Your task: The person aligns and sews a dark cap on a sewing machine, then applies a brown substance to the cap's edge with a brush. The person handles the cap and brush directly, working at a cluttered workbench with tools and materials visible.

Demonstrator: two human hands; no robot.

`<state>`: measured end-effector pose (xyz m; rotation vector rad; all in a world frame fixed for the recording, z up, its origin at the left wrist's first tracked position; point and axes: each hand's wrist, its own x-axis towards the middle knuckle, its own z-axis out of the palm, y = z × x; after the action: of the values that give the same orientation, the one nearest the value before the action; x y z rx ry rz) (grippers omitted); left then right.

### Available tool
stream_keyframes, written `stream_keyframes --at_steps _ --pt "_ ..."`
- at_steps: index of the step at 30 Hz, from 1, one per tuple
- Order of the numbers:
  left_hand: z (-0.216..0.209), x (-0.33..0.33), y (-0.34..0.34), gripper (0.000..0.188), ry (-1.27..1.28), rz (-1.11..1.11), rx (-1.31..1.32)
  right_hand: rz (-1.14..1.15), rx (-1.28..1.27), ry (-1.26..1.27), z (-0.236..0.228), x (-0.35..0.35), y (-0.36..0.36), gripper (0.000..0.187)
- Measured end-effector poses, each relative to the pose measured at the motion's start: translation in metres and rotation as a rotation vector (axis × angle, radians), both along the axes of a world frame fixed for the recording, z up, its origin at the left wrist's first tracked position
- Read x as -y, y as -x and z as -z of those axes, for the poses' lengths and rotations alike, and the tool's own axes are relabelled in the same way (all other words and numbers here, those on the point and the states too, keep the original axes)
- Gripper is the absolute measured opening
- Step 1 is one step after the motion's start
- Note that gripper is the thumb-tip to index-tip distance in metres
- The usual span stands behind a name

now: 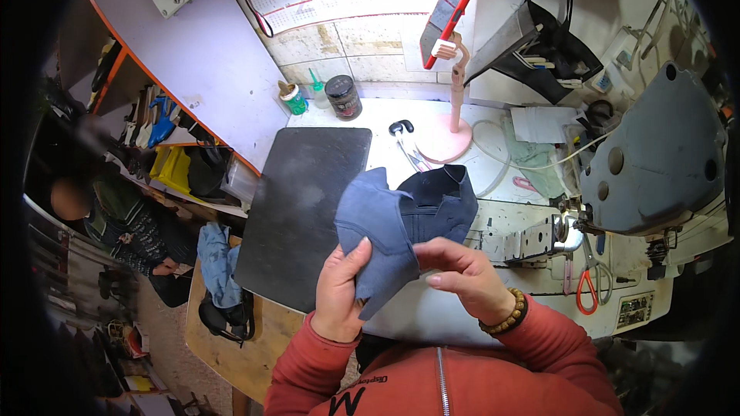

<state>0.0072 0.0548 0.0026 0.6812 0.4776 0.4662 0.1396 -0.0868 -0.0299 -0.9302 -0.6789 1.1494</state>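
Observation:
In front of my chest, a stitched blue fabric piece [378,219] is held up, its dark navy inner side folded out toward the right. It has seams and a curved outline; its exact kind I cannot make out. My left hand [339,285] grips its lower left part, the thumb on the front face and the fingers hidden behind. At its right edge is my right hand [466,277], fingers bent toward the cloth with the tips at the edge. The right thumb stands apart from the fingers, and nothing shows pinched between them.
A black mat [297,200] lies left, a sewing machine [655,162] stands right with red-handled scissors [587,289] beside it. A pink phone stand [447,139], small scissors [401,131] and a dark jar [343,98] are behind. Another person [131,223] is far left.

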Motion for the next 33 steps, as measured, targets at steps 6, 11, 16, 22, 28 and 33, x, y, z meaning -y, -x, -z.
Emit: stream_keyframes --at_steps 6,11,16,22,28,33 --pt "-0.013 -0.011 -0.001 0.029 0.087 -0.08 0.114 -0.046 0.296 -0.084 0.003 -0.004 0.004 0.019" --pt "-0.009 -0.028 -0.002 0.028 0.012 -0.174 0.062 -0.068 0.098 -0.048 -0.005 0.002 0.002 0.019" --pt "0.0 -0.034 0.001 0.028 -0.031 -0.197 0.047 -0.106 -0.036 0.015 -0.014 0.004 0.0 0.03" --pt "0.001 -0.042 0.0 0.037 0.043 -0.134 0.049 -0.12 -0.112 0.039 -0.024 0.005 -0.002 0.045" --pt "-0.005 -0.007 0.007 0.069 -0.101 0.205 0.38 0.008 -0.148 -0.035 -0.027 -0.007 0.002 0.056" --pt "-0.009 0.012 0.016 0.047 -0.522 0.234 -0.19 0.087 -0.234 -0.08 -0.029 -0.018 0.001 0.053"
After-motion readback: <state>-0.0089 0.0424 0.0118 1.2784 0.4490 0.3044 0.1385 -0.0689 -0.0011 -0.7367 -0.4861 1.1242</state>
